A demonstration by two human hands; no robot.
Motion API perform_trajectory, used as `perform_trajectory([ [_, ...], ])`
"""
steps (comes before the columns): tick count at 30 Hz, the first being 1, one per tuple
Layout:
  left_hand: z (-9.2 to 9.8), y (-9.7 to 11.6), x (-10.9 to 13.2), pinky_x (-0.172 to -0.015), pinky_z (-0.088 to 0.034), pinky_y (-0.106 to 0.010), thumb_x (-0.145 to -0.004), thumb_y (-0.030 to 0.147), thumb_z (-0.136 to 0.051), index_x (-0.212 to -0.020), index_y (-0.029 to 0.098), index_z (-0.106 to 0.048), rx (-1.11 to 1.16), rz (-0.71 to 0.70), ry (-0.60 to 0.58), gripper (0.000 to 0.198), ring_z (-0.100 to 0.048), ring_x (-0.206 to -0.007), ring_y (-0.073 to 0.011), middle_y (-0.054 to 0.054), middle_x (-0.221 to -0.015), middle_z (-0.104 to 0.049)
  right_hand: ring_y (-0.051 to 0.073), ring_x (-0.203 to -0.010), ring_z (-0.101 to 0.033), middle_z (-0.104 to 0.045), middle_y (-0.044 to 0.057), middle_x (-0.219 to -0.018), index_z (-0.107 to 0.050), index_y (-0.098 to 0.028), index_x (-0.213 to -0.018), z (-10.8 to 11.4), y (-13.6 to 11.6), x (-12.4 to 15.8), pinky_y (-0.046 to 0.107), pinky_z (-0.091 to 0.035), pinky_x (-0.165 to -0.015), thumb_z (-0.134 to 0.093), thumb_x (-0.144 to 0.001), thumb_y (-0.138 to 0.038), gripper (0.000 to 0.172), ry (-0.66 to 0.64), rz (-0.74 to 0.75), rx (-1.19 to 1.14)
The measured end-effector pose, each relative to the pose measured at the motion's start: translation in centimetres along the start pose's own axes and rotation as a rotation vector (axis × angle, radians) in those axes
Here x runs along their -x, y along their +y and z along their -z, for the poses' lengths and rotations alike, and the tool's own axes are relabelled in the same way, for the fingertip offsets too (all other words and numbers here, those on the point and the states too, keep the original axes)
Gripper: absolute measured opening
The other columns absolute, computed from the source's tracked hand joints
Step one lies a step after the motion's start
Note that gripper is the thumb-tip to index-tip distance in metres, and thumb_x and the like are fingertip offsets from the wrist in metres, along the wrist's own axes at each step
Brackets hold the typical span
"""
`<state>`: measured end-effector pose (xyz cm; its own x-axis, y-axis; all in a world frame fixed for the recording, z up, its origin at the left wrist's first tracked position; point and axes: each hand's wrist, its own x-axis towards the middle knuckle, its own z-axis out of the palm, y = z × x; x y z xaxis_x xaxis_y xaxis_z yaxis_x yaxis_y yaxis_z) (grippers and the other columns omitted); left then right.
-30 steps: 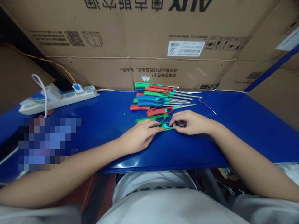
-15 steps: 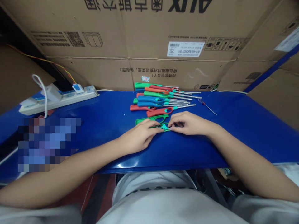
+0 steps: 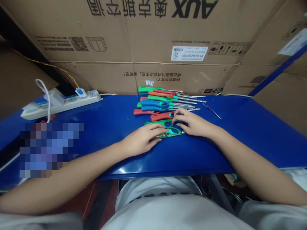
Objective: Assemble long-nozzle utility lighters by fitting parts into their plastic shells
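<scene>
My left hand (image 3: 145, 137) is closed over the handle end of the lower green lighter half (image 3: 165, 135), thumb in front and fingers behind. A teal trigger (image 3: 174, 131) and a metallic inner part show in that half; its left end is hidden under my hand. Just behind lies the upper green casing half (image 3: 160, 122), partly covered by my left fingers. My right hand (image 3: 193, 123) has its fingers curved and apart, with the index fingertip at the right end of the upper half. Its thumb is close to the lower half's right end.
Several long-necked lighters (image 3: 155, 104) in red, blue, green and orange lie piled behind my hands. A thin screwdriver (image 3: 212, 110) is to their right. A white power strip (image 3: 67, 103) sits at the left, and a cardboard box (image 3: 148, 38) stands behind the blue table (image 3: 240, 134).
My right hand has unpinched from the lower half and risen toward the upper one. Both green halves have shifted slightly right, and more of the lower half shows.
</scene>
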<state>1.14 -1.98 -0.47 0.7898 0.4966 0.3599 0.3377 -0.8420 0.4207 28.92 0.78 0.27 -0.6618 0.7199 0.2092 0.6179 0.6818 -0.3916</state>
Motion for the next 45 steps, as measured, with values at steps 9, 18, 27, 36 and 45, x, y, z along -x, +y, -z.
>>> perform_trajectory([
  [9,0.4,-0.1,0.0,-0.109,-0.048,-0.044,-0.099,0.027,-0.055,-0.130,0.019,-0.063,-0.107,-0.008,0.101,0.033,-0.057,-0.122,-0.0237,-0.011,-0.128,-0.065,0.021,-0.088,-0.059,-0.065,0.007,-0.095,-0.061,-0.020,-0.093,1.1,-0.2,0.1,0.035,-0.049,-0.081,-0.057,-0.094,-0.029,0.010,0.028,-0.025,-0.051],
  [18,1.6,-0.8,-0.2,-0.100,-0.051,-0.047,-0.100,0.030,-0.055,-0.135,0.023,-0.059,-0.395,-0.007,0.201,0.036,-0.057,-0.119,-0.0272,-0.011,-0.128,-0.066,0.014,-0.066,-0.060,-0.064,0.001,-0.076,-0.063,-0.018,-0.083,0.9,-1.0,-0.4,0.029,-0.057,-0.059,-0.075,-0.078,-0.053,0.038,0.101,-0.341,-0.682],
  [27,1.8,0.4,0.0,-0.090,-0.058,-0.043,-0.101,0.029,-0.050,-0.129,0.015,-0.063,-0.466,0.016,0.074,0.034,-0.064,-0.110,-0.0281,-0.015,-0.119,-0.066,0.014,-0.072,-0.061,-0.068,0.006,-0.098,-0.067,-0.018,-0.118,0.8,-0.9,0.0,0.030,-0.056,-0.066,-0.068,-0.087,-0.046,0.041,0.018,-0.182,-0.570],
  [36,1.4,0.5,0.0,-0.089,-0.057,-0.040,-0.102,0.035,-0.049,-0.128,0.014,-0.063,-0.389,0.041,-0.071,0.036,-0.066,-0.102,-0.0257,-0.014,-0.112,-0.067,0.013,-0.071,-0.055,-0.063,0.005,-0.096,-0.071,-0.019,-0.110,0.2,-0.7,-0.1,0.027,-0.048,-0.065,-0.076,-0.083,-0.042,0.036,-0.028,0.029,-0.311],
  [45,1.6,0.7,-0.2,-0.086,-0.054,-0.035,-0.100,0.038,-0.052,-0.124,0.016,-0.065,-0.392,0.077,-0.143,0.035,-0.067,-0.100,-0.0246,-0.011,-0.108,-0.069,0.013,-0.075,-0.058,-0.065,0.006,-0.097,-0.072,-0.018,-0.107,0.0,-1.0,-0.1,0.026,-0.048,-0.066,-0.077,-0.082,-0.039,0.033,-0.033,0.065,-0.278],
])
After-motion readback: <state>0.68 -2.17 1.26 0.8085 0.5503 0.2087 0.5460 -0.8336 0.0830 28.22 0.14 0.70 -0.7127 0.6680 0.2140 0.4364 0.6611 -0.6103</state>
